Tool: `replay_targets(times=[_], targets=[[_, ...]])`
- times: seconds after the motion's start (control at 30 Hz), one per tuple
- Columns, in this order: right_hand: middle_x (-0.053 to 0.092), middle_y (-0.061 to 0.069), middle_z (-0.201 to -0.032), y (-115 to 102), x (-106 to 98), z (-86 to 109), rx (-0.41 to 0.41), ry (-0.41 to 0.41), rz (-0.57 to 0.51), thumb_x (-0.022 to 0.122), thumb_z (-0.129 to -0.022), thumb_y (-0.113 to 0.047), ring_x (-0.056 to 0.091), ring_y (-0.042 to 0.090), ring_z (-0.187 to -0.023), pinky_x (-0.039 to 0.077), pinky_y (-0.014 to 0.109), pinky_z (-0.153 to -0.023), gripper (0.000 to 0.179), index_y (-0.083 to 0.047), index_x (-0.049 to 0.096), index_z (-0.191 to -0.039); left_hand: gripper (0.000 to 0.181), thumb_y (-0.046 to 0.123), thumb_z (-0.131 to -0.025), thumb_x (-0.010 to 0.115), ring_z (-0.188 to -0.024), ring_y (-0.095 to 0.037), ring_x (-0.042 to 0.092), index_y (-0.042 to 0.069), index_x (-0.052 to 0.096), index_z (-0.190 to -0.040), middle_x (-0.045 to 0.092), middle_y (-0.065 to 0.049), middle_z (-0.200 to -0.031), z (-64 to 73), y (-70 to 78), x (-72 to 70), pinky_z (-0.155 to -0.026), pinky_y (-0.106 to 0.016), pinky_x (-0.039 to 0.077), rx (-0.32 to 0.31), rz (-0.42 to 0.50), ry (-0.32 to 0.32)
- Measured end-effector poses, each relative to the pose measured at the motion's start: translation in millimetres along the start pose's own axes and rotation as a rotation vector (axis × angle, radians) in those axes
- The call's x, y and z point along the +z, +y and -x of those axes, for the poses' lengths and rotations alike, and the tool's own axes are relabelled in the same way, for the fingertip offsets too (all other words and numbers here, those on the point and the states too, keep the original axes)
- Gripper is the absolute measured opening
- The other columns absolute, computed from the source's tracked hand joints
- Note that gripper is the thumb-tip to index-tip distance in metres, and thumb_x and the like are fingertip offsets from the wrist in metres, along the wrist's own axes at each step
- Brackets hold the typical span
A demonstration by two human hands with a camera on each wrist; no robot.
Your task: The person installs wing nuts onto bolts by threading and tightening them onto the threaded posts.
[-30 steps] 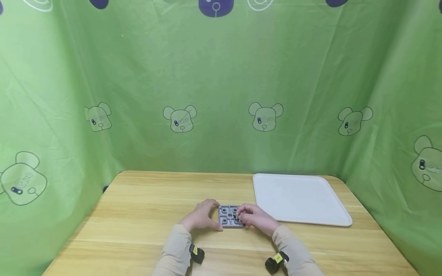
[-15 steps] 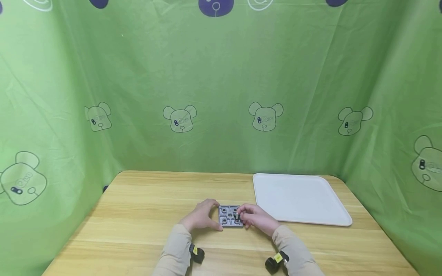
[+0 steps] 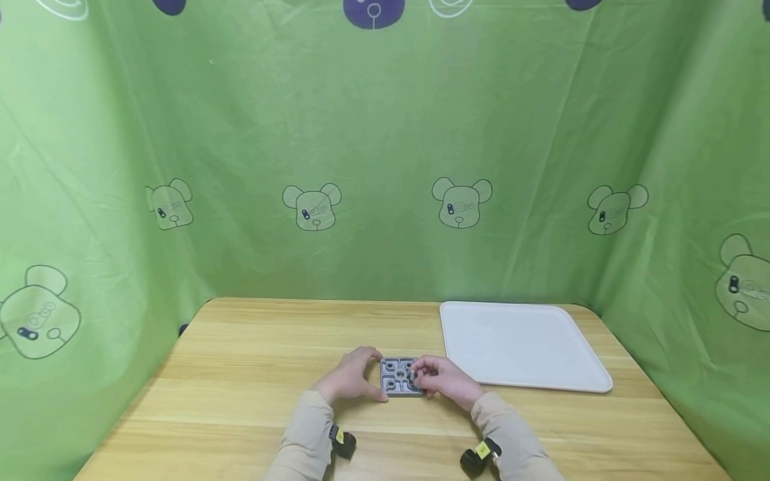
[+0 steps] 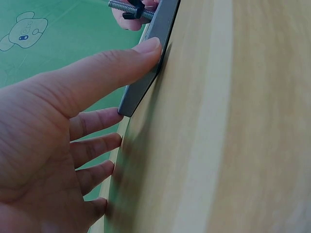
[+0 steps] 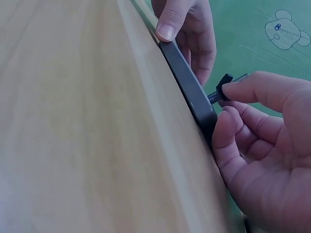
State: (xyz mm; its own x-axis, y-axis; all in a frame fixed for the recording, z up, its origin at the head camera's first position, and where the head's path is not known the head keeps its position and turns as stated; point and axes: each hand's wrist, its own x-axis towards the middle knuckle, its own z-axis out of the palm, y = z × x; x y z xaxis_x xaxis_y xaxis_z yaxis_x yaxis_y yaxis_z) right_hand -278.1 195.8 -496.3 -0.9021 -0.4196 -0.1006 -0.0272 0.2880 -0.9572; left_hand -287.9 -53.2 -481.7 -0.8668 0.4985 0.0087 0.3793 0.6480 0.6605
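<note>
A grey square plate [image 3: 393, 394] with recesses in its top lies flat on the table. A threaded bolt [image 5: 241, 77] stands up from the plate's right part, with a black wing nut [image 5: 224, 87] partway along its thread. My left hand [image 3: 349, 377] grips the plate's left side, thumb at the near corner and index finger at the far one; its other fingertips rest on the table. Over the plate's right side, my right hand [image 3: 448, 382] pinches the wing nut with curled fingers. Its fingers hide part of the plate's right edge in the head view.
A white tray [image 3: 523, 347] lies at the back right of the wooden table [image 3: 271, 334], just beyond the right hand. Green curtains [image 3: 385, 254] with bear prints enclose the table at the back and on both sides.
The right fingers have shifted slightly at the wing nut, which has turned on the bolt. The left hand and the plate stay in place.
</note>
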Motion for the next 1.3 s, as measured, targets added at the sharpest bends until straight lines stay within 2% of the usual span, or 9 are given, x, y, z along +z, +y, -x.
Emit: replay_targets(times=[0.23,0.63,0.83,0.97,1.07,1.3], targets=[[0.053,0.000,-0.082,-6.1,4.9,1.0,0.010,0.037,0.056,0.067,-0.085,-0.007,0.051,0.013,-0.074,0.050,0.020,-0.059,0.029,0.008,0.060,-0.107,0.082,0.030,-0.063,0.088,-0.134,-0.036,0.044,0.003,0.052,-0.131,0.050,-0.017,-0.142,0.9,0.8,-0.8,-0.117,-0.057,0.028,0.004,0.001,0.003],[0.051,-0.001,-0.076,-7.1,13.8,-0.1,0.001,0.147,0.188,0.074,-0.080,-0.010,0.049,0.012,-0.069,0.046,0.018,-0.051,0.020,-0.002,0.061,-0.092,0.083,0.033,-0.063,0.087,-0.136,-0.034,0.043,0.005,0.051,-0.133,0.049,-0.015,-0.144,-1.3,-1.5,0.7,-0.119,-0.057,0.025,-0.008,-0.011,-0.005],[0.051,-0.001,-0.076,-8.2,16.3,-0.6,-0.011,0.167,0.226,0.074,-0.079,-0.010,0.049,0.012,-0.068,0.047,0.019,-0.052,0.019,-0.003,0.061,-0.091,0.083,0.033,-0.063,0.088,-0.136,-0.034,0.043,0.006,0.052,-0.132,0.049,-0.015,-0.143,-2.1,-3.1,1.4,-0.119,-0.056,0.026,-0.009,-0.013,-0.003],[0.052,-0.001,-0.076,-8.4,14.8,-0.7,-0.011,0.148,0.219,0.075,-0.079,-0.012,0.049,0.012,-0.069,0.048,0.020,-0.053,0.020,-0.004,0.060,-0.091,0.083,0.034,-0.063,0.088,-0.135,-0.034,0.043,0.006,0.051,-0.133,0.049,-0.014,-0.144,-1.5,-2.5,0.8,-0.119,-0.056,0.027,-0.009,-0.012,-0.004],[0.052,-0.001,-0.078,-6.6,10.4,-1.5,-0.001,0.104,0.190,0.076,-0.078,-0.014,0.050,0.012,-0.069,0.048,0.020,-0.053,0.024,-0.003,0.061,-0.093,0.083,0.035,-0.063,0.087,-0.135,-0.034,0.044,0.006,0.051,-0.133,0.050,-0.014,-0.144,-1.3,-2.9,1.2,-0.119,-0.056,0.027,-0.008,-0.012,-0.005],[0.056,0.003,-0.086,1.1,-4.8,-0.4,-0.003,-0.023,0.046,0.073,-0.081,-0.014,0.054,0.014,-0.074,0.053,0.022,-0.061,0.032,0.002,0.059,-0.106,0.083,0.036,-0.063,0.087,-0.135,-0.033,0.044,0.007,0.052,-0.132,0.050,-0.014,-0.143,-1.9,-4.5,2.8,-0.119,-0.056,0.026,-0.007,-0.013,0.000]])
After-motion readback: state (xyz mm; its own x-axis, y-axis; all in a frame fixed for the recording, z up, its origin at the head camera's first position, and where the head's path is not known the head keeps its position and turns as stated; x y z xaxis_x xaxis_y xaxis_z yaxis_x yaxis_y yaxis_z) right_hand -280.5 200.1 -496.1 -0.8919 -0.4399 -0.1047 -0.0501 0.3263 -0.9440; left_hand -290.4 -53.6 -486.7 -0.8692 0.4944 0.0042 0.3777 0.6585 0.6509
